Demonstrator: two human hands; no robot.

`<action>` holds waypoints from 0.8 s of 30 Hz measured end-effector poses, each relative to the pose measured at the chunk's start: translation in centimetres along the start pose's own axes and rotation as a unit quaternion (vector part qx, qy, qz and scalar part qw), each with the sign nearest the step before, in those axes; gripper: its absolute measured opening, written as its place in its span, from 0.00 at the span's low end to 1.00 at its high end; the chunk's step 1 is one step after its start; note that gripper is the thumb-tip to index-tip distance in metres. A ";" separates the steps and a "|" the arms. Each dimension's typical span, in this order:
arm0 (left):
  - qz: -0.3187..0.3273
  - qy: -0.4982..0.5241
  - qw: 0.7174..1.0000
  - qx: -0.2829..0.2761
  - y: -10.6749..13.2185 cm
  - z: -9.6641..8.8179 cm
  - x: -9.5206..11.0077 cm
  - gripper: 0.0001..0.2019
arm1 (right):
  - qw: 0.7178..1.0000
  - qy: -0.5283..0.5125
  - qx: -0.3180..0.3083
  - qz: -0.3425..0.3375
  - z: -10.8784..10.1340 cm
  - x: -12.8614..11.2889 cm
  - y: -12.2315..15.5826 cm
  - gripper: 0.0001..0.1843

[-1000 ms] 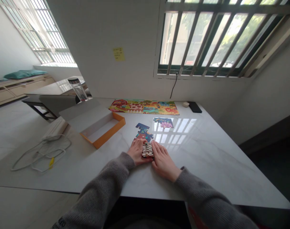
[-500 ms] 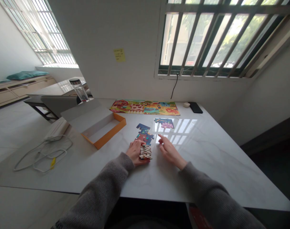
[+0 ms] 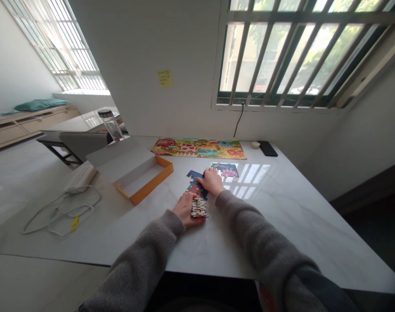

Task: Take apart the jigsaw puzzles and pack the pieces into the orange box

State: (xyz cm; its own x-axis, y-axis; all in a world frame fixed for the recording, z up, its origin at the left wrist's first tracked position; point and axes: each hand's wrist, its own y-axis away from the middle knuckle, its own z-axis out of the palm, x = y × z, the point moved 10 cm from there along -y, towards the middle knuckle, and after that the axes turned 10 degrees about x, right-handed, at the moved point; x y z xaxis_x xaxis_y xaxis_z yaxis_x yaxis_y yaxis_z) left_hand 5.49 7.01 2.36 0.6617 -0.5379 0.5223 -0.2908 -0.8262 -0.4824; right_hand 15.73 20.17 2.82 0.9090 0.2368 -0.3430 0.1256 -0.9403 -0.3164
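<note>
My left hand (image 3: 185,209) cups the side of a stack of wooden-edged jigsaw pieces (image 3: 199,208) on the white marble table (image 3: 282,225). My right hand (image 3: 211,181) lies over a small joined group of blue and red puzzle pieces (image 3: 195,186), partly hiding it. Its fingers point left, and I cannot tell whether they grip a piece. A second joined group of blue and pink pieces (image 3: 225,170) sits just beyond that hand. At the table's far side lies a long, colourful assembled farm-scene puzzle (image 3: 198,149).
An open orange-edged box (image 3: 142,182) with a grey lid stands left of my hands. A clear bottle (image 3: 111,125) stands behind it. A white cable (image 3: 62,212) lies at the table's left. A black phone (image 3: 268,148) and a small white object (image 3: 255,144) sit at the far edge.
My right hand has moved left and forward from the table beside the stack onto the blue and red pieces. My left hand and the stack have stayed nearly still.
</note>
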 end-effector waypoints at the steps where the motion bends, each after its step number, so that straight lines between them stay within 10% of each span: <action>1: 0.001 0.000 1.000 0.000 0.0 0.0 0.0 0.35 | 1.000 0.005 0.002 0.015 0.2 0.1 -0.1 0.24; 10: 0.004 0.005 1.000 -0.010 -0.1 0.1 0.3 0.33 | 0.983 -0.175 0.061 -0.001 0.0 -0.6 0.7 0.10; 17: 0.015 0.023 1.000 -0.012 -0.1 0.3 0.3 0.33 | 0.922 -0.344 0.157 0.083 -2.2 4.1 1.6 0.16; 24: 0.038 0.013 0.999 0.017 -0.2 -0.2 0.9 0.34 | 0.960 -0.252 0.095 -0.074 -3.1 1.2 2.9 0.18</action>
State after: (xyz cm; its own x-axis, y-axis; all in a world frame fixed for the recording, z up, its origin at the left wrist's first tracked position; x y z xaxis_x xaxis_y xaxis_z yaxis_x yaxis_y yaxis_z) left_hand 6.00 6.63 3.11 0.6200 -0.6041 0.5007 -0.3163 -0.7765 -0.5450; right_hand 18.36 17.00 4.22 0.5736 0.4980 -0.6504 0.1214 -0.8369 -0.5338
